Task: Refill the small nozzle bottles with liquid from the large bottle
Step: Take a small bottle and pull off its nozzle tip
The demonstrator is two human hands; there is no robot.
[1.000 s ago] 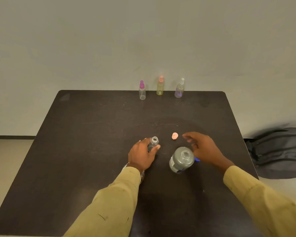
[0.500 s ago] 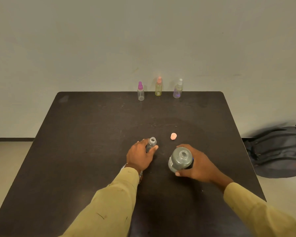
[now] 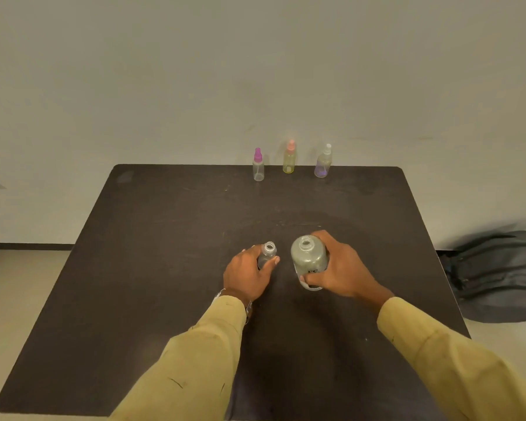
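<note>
so, centre of the frame: the left grip point(image 3: 249, 275) is clenching round a small bottle point(image 3: 268, 252), fingers and thumb wrapping its body. the bottle is standing upright on the bench point(image 3: 164, 268) with its nozzle off and its mouth open. just to the right of it, the right grip point(image 3: 342, 268) is grasping the large bottle point(image 3: 308, 258) round its side. that one's cap is off too, and its mouth is facing up toward the camera. the two bottles are sitting near each other but not touching. i can't tell if the large one is resting on the bench or hanging a little above it.

up at the far edge of the bench, three nozzle bottles point(image 3: 289, 159) are standing in a row with their tops on: pink, orange and white. they're too small for me to be judging how full they are. a backpack point(image 3: 498, 275) is lying on the floor at the right edge of the frame.

my read: this is the setup right before pouring into this one bottle. the next move is calling for lifting the large bottle, tipping its mouth over that narrow neck and going slow. a wide mouth over a tiny opening is asking for a spill on the bench. the left grip should be holding the small one steady.
</note>
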